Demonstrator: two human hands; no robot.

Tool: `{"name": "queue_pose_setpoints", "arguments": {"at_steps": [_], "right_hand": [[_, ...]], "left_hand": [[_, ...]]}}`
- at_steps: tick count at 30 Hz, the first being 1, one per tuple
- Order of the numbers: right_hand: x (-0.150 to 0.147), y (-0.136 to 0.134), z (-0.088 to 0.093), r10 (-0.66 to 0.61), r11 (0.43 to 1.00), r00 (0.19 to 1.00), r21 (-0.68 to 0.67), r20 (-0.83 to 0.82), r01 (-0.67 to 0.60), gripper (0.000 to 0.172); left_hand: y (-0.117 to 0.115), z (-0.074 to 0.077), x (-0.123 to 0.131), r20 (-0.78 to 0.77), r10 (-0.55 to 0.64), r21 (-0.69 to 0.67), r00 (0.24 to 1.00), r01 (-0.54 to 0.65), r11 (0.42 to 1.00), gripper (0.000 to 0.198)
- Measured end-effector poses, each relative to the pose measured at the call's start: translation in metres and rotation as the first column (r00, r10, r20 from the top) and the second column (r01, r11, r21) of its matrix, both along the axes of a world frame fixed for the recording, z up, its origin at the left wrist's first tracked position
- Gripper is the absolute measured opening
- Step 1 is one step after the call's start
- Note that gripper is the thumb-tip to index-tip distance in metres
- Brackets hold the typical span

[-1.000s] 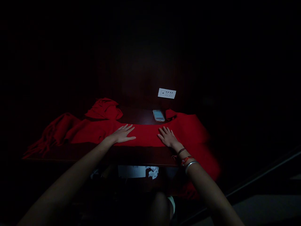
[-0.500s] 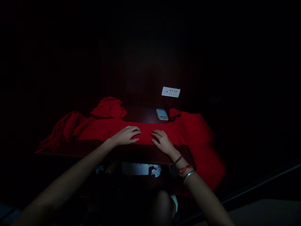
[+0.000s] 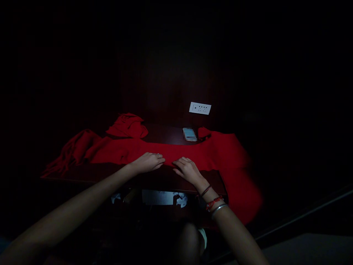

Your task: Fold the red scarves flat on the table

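Observation:
A long red scarf (image 3: 173, 149) with a fringe at its left end lies across the dark table, its right part hanging over the near edge. My left hand (image 3: 147, 162) is at the scarf's near edge, its fingers bent and drawn together on the cloth; a ring shows on one finger. Just to the right, my right hand (image 3: 189, 170) rests at the same edge, fingers bent and the thumb apart from them. A short gap separates the two hands. Bracelets circle the right wrist. The undersides of the fingers are hidden.
Bunched red cloth (image 3: 128, 126) lies at the back left. A phone-like object (image 3: 190, 134), blurred out, lies behind the scarf. A white socket plate (image 3: 200, 108) is on the dark wall. Below the table edge (image 3: 171, 190) are pale objects (image 3: 158, 197) and a knee.
Both hands have moved slightly towards me, from on top of the scarf to its near edge. The left fingers have drawn together. The scarf lies almost the same.

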State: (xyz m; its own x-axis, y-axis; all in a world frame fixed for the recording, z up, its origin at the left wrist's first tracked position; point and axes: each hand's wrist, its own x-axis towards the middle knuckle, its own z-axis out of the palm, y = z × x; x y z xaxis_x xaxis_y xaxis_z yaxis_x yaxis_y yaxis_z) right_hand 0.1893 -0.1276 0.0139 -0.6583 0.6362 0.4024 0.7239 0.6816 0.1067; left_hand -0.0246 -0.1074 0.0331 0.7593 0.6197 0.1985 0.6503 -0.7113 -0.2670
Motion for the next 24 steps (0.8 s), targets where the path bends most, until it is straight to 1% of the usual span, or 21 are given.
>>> {"name": "queue_pose_setpoints", "arguments": {"at_steps": [3,6,11,14,17,20,24], "right_hand": [[0.0,0.002,-0.001,-0.045,0.999,0.998,0.027,0.044,0.044,0.023],[-0.001,0.004,-0.003,-0.09,0.995,0.992,0.045,0.084,0.087,0.027],[-0.002,0.003,-0.002,-0.092,0.994,0.988,0.071,0.126,0.083,0.027],[0.004,-0.002,-0.002,-0.082,0.996,0.99,0.041,0.111,0.078,0.022],[0.015,-0.008,-0.002,-0.13,0.991,0.987,0.017,0.09,0.129,0.02],[0.022,-0.01,-0.003,-0.184,0.983,0.977,0.024,0.107,0.182,0.023],[0.023,-0.01,-0.001,-0.206,0.978,0.969,0.01,0.14,0.207,0.021]], "left_hand": [[-0.001,-0.006,0.005,0.013,0.003,0.052,1.0,-0.004,0.999,0.018],[0.0,-0.015,0.004,0.024,-0.018,0.083,1.0,0.016,0.996,0.016],[0.002,-0.025,0.0,0.068,-0.057,0.081,0.996,0.051,0.995,0.016],[0.001,-0.025,-0.003,0.106,-0.078,0.048,0.991,0.073,0.996,0.02],[0.0,-0.023,-0.004,0.127,-0.093,0.026,0.988,0.091,0.996,0.022],[-0.001,-0.021,-0.004,0.106,-0.114,0.02,0.988,0.112,0.993,0.022],[0.001,-0.022,-0.005,0.079,-0.121,0.015,0.989,0.121,0.993,0.02]]}}
